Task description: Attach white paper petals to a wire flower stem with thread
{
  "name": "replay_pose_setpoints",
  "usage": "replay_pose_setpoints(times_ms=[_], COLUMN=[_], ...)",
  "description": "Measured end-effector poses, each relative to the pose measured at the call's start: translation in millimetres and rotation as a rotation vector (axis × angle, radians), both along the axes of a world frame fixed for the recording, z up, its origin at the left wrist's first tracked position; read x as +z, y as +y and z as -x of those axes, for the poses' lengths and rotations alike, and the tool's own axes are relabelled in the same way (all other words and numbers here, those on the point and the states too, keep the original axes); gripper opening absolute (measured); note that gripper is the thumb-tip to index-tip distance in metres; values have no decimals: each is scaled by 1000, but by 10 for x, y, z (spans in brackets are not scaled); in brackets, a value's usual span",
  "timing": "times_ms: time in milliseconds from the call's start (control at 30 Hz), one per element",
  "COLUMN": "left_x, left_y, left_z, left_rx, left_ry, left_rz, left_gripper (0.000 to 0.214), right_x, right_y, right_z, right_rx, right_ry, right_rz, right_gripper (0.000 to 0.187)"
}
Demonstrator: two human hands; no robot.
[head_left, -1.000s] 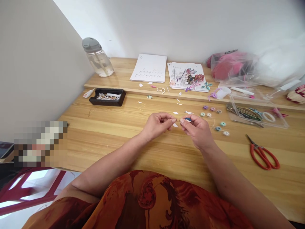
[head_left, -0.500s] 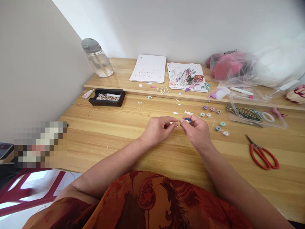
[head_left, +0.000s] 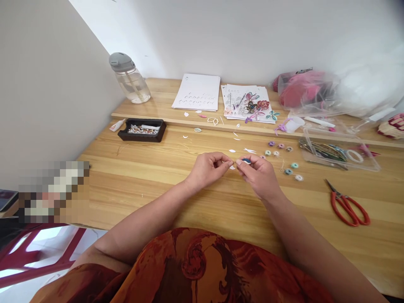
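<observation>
My left hand (head_left: 208, 169) and my right hand (head_left: 259, 174) meet fingertip to fingertip above the middle of the wooden table (head_left: 158, 181). The right hand pinches a small blue spool (head_left: 247, 160) between thumb and forefinger. The left hand's fingers are pinched together on something thin that I cannot make out. A small white paper petal (head_left: 232, 167) lies on the table just under the fingertips. Several small thread spools (head_left: 285, 164) are scattered to the right of my right hand.
Red scissors (head_left: 347, 207) lie at the right. A clear box (head_left: 339, 149) of tools, plastic bags (head_left: 312, 90), paper sheets (head_left: 197, 91) with craft flowers (head_left: 254, 105), a black tray (head_left: 142, 128) and a water bottle (head_left: 130, 78) sit along the back.
Both hands stay together at the table's middle with only small finger movements. The view has shifted slightly.
</observation>
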State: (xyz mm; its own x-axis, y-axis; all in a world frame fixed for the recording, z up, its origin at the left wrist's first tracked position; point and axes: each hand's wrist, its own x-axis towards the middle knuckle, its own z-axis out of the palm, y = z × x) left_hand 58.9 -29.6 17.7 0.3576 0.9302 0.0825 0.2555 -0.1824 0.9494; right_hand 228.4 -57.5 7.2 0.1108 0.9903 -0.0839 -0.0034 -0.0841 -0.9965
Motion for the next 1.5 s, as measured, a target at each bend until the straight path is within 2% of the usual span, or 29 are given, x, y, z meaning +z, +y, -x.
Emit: replay_pose_setpoints(times_ms=[400, 700, 833, 967, 1067, 1133, 1200, 1300, 1500], left_x=[11, -55, -71, -96, -103, -92, -68, -26, -28], left_y=[79, 116, 141, 152, 146, 135, 121, 104, 102], left_z=[62, 78, 97, 99, 93, 88, 83, 76, 75], left_rx=[-45, -105, -149, -210, -220, -208, -192, -169, -153], left_ry=[-46, -57, 3, 18, 19, 18, 6, -44, -155], left_rz=[106, 100, 90, 93, 95, 97, 104, 124, 168], left_gripper=[27, 29, 27, 28, 28, 28, 29, 29, 30], right_x=[98, 106, 106, 81, 80, 89, 97, 90, 101], right_y=[-28, -26, -31, -55, -68, -65, -50, -21, -3], right_z=[-4, -22, -37, -40, -36, -33, -32, -33, -31], right_rx=[99, 220, 253, 274, 237, 180, 114, 50, 64], right_ry=[189, 192, 42, -274, -453, -497, -472, -313, 100], right_rz=[111, 174, 176, 119, 83, 76, 76, 80, 161], right_gripper=[37, 37, 36, 27, 23, 22, 21, 23, 34])
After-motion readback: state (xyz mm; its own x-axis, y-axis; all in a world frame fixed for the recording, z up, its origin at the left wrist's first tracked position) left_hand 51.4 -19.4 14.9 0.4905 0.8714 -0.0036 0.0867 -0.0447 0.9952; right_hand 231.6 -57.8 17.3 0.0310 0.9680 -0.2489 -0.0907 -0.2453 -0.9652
